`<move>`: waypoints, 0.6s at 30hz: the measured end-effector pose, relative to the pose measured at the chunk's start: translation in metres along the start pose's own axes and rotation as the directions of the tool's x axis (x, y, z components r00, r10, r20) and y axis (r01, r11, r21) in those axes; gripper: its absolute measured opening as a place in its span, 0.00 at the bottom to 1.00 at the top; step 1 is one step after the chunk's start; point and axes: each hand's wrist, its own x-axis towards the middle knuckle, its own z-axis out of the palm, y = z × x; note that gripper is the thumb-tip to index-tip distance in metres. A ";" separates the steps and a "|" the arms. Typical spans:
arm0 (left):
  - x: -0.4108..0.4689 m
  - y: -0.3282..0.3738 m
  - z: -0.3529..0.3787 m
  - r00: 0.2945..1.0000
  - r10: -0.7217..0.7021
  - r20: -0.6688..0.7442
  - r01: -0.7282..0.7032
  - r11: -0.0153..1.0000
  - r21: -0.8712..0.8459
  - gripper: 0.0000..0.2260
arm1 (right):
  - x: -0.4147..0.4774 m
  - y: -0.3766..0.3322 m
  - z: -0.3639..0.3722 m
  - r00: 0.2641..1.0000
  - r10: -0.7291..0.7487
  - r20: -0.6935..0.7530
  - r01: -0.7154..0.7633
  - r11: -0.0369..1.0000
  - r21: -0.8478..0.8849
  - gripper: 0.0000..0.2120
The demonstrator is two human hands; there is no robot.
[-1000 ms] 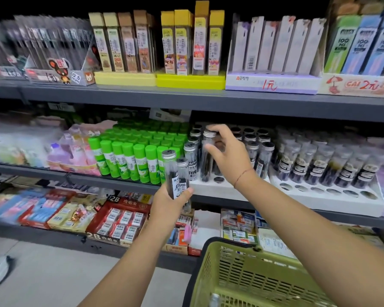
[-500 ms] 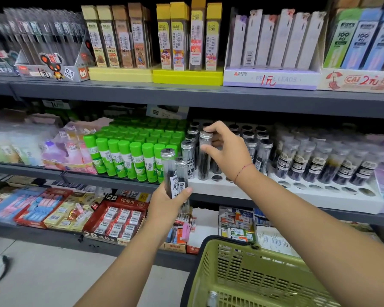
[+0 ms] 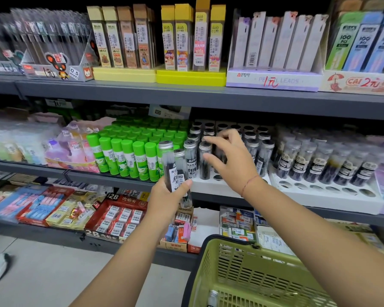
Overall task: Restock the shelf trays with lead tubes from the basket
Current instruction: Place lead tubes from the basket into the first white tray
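Observation:
My left hand grips two clear lead tubes with silver caps, upright, in front of the middle shelf. My right hand hovers with spread fingers over a lead tube standing in the front row of the white holed tray. Its index fingertip is just above that tube's cap and its thumb is beside the tube. Several more tubes fill the rows behind. The green basket is at the bottom right, with one tube cap showing inside.
Green glue sticks stand packed left of the tray. A second white tray to the right holds dark-labelled tubes behind a row of empty holes. The upper shelf overhangs the tubes. Boxed erasers fill the lower shelf.
My right hand lowered the tube it pinched into a front-row hole, then loosened and spread its fingers. My left hand kept its two tubes and barely moved.

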 end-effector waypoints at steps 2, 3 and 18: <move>-0.002 0.006 0.000 0.999 0.040 0.020 -0.040 0.999 0.019 0.05 | -0.007 -0.012 -0.005 1.000 -0.010 0.021 0.006 0.985 0.171 0.18; -0.003 0.009 0.001 0.997 0.064 0.044 -0.065 0.997 0.029 0.05 | -0.010 -0.019 -0.007 0.997 0.005 0.082 -0.029 0.956 0.293 0.19; -0.004 0.002 0.008 0.998 0.055 0.042 -0.059 0.994 0.094 0.08 | 0.006 0.010 -0.040 0.970 0.204 -0.133 -0.136 0.907 0.399 0.15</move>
